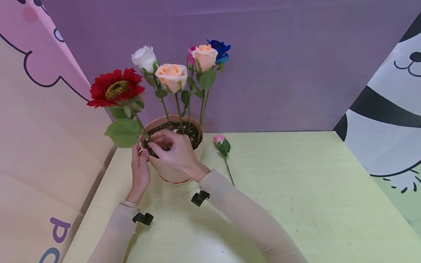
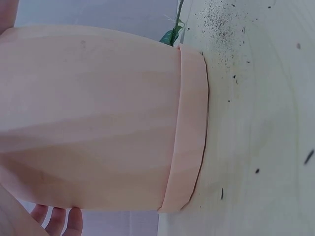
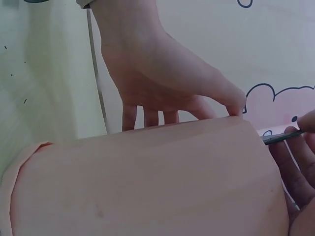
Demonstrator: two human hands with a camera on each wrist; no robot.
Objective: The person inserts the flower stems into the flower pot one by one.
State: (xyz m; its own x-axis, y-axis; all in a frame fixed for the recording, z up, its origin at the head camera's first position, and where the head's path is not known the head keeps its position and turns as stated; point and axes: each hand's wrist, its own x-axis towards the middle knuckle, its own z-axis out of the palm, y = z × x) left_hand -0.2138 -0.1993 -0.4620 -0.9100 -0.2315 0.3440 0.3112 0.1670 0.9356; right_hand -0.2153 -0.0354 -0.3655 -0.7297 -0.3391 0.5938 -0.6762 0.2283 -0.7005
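Note:
A peach-coloured flower pot [image 1: 171, 170] filled with dark soil stands on the table. Against its left side rests my left hand [image 1: 140, 171], the thumb at the rim and the fingers along the outer wall. My right hand [image 1: 179, 151] reaches over the soil and pinches the green stem [image 3: 283, 137] of a red artificial flower [image 1: 115, 87] with a yellow-brown centre. This flower leans left over the rim, its large leaf [image 1: 123, 132] hanging outside. Upright in the soil are a white rose [image 1: 144, 58], two peach roses [image 1: 172, 77], a blue rose [image 1: 219, 51] and a partly hidden pink one [image 1: 192, 56].
Right of the pot, a small pink rose [image 1: 219, 138] lies on the pale table [image 1: 296, 190]. Soil crumbs [image 2: 224, 29] are scattered by the pot's base. A purple cloth backdrop [image 1: 279, 73] rises behind, with printed panels at left and right.

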